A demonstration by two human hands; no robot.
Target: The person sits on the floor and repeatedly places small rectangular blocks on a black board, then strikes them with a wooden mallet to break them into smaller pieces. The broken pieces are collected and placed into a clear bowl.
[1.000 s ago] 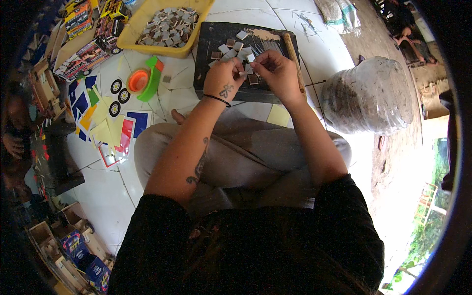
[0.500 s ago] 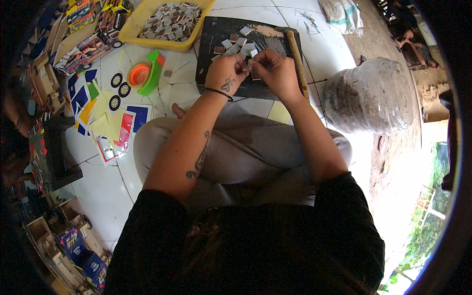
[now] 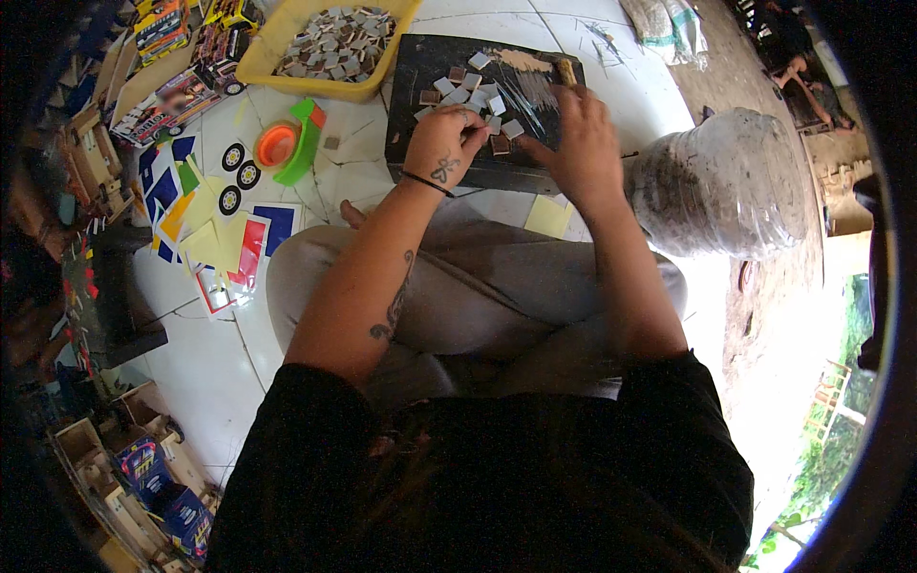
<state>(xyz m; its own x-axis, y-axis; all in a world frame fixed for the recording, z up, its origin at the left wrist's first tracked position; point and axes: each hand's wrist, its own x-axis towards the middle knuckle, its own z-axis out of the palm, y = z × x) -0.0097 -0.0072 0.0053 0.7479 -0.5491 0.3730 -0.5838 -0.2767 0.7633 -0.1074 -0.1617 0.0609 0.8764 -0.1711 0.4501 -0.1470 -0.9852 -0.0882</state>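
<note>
My left hand (image 3: 447,143): fingertips curl under the knuckles — what they pinch is hidden.
My right hand (image 3: 581,143): covers part of the dark flat work board (image 3: 420,86); whether a tile sits beneath, I cannot tell.
Small square tiles (image 3: 478,91): too small to tell material.
Yellow plastic tray (image 3: 277,43): far rim cut off by the top edge.
Colourful boxes (image 3: 167,24): blurred — cropped at the rim.

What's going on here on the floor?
A person sits cross-legged on a white tile floor, both hands over a dark board scattered with small square tiles. The left hand pinches at the tiles; the right hand rests beside it. A yellow tray of more pieces sits behind.
</note>
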